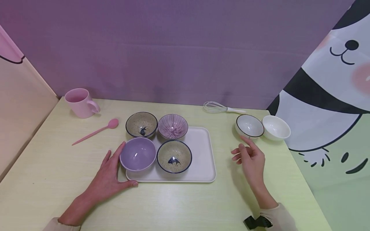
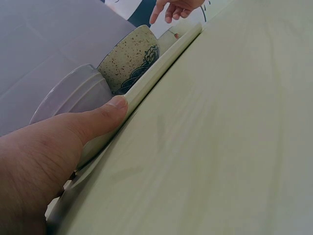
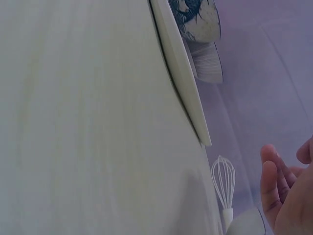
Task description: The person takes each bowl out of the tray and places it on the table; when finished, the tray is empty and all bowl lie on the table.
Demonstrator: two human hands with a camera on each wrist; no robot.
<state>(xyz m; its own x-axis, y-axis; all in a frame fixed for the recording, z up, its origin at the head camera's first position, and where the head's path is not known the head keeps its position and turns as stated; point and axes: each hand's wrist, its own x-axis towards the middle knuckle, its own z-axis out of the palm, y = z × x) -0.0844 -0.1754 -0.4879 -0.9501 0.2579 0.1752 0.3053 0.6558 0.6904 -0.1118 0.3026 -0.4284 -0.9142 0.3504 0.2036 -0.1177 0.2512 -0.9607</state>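
My left hand [image 1: 105, 179] spans the near-left corner of the white tray [image 1: 200, 154], beside a plain purple bowl [image 1: 138, 154]. Its thumb [image 2: 105, 117] touches the tray's front rim, while the fingers stretch along the left side. Also on the tray are a speckled bowl with a blue fish [image 1: 174, 157], a matching bowl [image 1: 141, 125] behind and a purple-striped bowl [image 1: 172, 126]. Held above the table at the right, my right hand [image 1: 251, 162] has loosely bent fingers with nothing in them. Its index fingertip appears close to a dark-rimmed white bowl [image 1: 249, 126]; contact is unclear.
A plain white bowl [image 1: 276, 127] stands at the far right, against the dark-rimmed one. Behind the tray lies a whisk [image 1: 216, 107]. A pink mug [image 1: 79, 103] and pink spoon [image 1: 98, 131] are at the left. A purple backdrop [image 1: 162, 57] rises behind the table.
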